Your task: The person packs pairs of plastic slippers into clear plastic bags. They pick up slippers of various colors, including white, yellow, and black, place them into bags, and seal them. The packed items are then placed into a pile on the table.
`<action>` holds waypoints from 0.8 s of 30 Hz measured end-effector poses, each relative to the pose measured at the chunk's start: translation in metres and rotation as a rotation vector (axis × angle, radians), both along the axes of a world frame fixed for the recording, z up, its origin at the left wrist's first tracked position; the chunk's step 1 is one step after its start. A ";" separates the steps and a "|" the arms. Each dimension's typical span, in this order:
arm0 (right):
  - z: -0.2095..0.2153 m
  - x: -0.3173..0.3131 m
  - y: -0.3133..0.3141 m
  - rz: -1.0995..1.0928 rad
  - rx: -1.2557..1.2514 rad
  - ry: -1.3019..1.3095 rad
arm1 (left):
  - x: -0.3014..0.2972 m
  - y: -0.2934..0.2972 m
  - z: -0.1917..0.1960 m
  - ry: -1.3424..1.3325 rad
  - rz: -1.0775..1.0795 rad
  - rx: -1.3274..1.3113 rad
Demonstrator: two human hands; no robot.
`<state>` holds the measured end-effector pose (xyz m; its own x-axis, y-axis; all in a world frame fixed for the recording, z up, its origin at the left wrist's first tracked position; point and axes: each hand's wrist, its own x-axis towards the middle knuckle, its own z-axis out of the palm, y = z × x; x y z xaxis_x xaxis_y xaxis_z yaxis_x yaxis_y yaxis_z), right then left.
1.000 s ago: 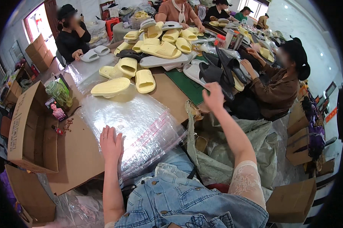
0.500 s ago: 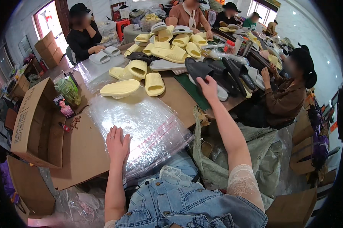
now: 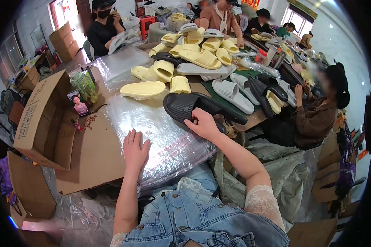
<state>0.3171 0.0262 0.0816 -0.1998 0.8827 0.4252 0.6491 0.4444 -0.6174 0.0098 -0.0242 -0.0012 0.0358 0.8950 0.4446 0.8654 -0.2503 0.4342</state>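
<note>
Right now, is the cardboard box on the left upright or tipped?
Tipped. The cardboard box lies on its side, its opening facing the person's left hand, flap spread flat on the table.

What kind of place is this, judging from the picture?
Probably a slipper packing workshop. The right hand grips a pair of black slippers, the left hand lies on clear plastic bags, and yellow slippers and cardboard boxes crowd the table.

A pair of black ribbed slides (image 3: 193, 108) lies stacked on the clear plastic bags (image 3: 160, 136).
</note>
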 end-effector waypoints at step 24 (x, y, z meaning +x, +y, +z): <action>-0.030 0.089 0.036 -0.540 -0.046 -0.222 | -0.001 -0.003 -0.001 -0.013 0.000 -0.009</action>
